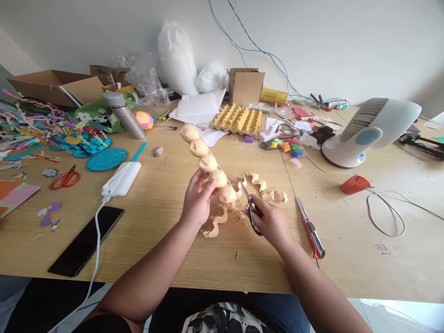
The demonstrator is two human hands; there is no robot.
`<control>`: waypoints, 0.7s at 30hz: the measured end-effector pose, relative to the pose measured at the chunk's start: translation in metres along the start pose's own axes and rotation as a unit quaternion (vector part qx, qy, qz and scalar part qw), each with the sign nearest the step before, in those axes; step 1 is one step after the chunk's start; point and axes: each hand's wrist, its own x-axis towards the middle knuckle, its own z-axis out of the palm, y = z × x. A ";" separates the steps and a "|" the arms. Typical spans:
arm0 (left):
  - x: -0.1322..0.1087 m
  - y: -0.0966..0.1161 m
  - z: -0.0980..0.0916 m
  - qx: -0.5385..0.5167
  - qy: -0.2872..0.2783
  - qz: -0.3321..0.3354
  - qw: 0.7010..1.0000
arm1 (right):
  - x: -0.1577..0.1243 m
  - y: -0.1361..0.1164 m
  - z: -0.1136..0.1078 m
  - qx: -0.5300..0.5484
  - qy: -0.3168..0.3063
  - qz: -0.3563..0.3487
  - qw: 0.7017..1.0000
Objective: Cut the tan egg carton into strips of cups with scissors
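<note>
A strip of yellowish egg carton (208, 163) with several rounded cups slants over the middle of the table. Near its lower end, my left hand (199, 194) is closed around it. My right hand (268, 217) grips black-handled scissors (255, 212), their blades pointing up and left beside the strip's lower right edge. A thin wavy trimming hangs or lies by the blades; which, I cannot tell. More wavy cut-off trimmings (274, 195) lie to the right, and another curled piece (217, 226) rests below the strip among small scraps.
A red utility knife (312, 233) lies right of my right hand. Left are a black phone (86, 240), a white power bank (121, 179) and red scissors (65, 178). Behind stands an egg tray (237, 119); a white fan (367, 132) and red cup (354, 185) are right.
</note>
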 end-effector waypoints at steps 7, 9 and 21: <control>-0.002 0.000 0.001 0.004 -0.005 0.020 1.000 | 0.001 -0.004 0.002 0.128 -0.040 -0.009 0.991; -0.002 -0.001 0.000 0.014 -0.005 0.034 0.999 | 0.000 -0.007 0.001 0.171 -0.057 -0.021 0.983; 0.005 -0.005 -0.008 0.044 -0.027 0.084 0.995 | -0.001 -0.009 -0.005 0.112 -0.094 -0.054 0.988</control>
